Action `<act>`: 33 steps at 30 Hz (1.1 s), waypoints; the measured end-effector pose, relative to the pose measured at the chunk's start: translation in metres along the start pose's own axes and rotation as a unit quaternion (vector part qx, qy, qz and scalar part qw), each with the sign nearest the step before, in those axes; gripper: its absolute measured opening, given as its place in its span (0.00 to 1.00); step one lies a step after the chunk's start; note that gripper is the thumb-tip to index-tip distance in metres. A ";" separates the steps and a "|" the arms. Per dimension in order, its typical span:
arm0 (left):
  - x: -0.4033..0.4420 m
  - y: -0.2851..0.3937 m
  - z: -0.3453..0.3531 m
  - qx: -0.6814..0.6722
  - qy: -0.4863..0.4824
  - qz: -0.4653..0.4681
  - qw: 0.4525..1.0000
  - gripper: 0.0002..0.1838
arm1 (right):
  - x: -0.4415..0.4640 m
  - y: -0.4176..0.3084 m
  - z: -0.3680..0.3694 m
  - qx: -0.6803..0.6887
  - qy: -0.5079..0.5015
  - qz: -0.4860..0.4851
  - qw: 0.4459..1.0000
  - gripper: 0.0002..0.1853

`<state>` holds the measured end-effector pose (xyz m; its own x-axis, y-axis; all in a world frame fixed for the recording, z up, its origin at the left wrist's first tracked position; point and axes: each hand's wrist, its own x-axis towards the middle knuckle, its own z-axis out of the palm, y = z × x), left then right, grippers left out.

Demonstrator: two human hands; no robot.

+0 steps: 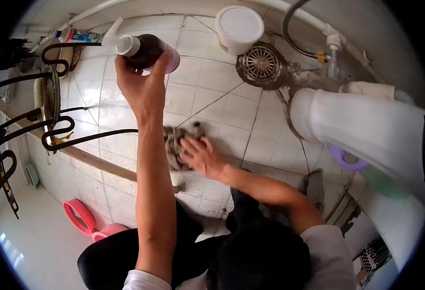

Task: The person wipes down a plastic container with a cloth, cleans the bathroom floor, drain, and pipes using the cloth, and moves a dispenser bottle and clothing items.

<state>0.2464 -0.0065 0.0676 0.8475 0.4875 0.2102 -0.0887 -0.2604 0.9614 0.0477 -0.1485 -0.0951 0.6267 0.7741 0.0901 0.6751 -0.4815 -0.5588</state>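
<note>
My left hand (pixel 142 79) is closed around a dark pump bottle (pixel 147 50) with a white pump head, raised at arm's length over the tiles. The bottle tilts, and part of it is hidden by my fingers. My right hand (pixel 200 157) lies with fingers spread on a crumpled, grey-brown patterned rag (pixel 176 145) on the floor. That hand is slightly blurred and presses the rag from its right side.
Beyond the bottle stands a white lidded bucket (pixel 240 29), beside a round floor drain (pixel 262 63). A black metal rack (pixel 24 123) juts in from the left. Pink basins (pixel 79 217) lie lower left. On the right is a large white pipe-like fixture (pixel 362 118).
</note>
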 end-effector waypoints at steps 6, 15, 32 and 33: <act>-0.057 0.008 0.024 -0.062 -0.035 0.021 0.997 0.31 | -0.057 -0.015 -0.030 0.088 0.085 0.016 0.992 0.16; -0.133 -0.008 0.137 -0.055 -0.270 0.027 0.961 0.41 | -0.054 0.050 -0.051 -0.073 0.078 0.169 0.980 0.26; -0.113 -0.057 0.078 0.139 -0.374 0.093 0.912 0.44 | -0.072 0.044 -0.129 -0.018 0.207 0.300 0.931 0.33; -0.112 -0.056 0.066 0.162 -0.396 0.092 0.899 0.44 | -0.076 0.049 -0.137 -0.064 0.203 0.348 0.913 0.34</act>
<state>0.1916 -0.1018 -0.0212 0.9525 -0.3012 0.0448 -0.2170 -0.5680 0.7939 0.0866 -0.2879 -0.0162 0.9962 0.0598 0.0627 0.0831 -0.8630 -0.4984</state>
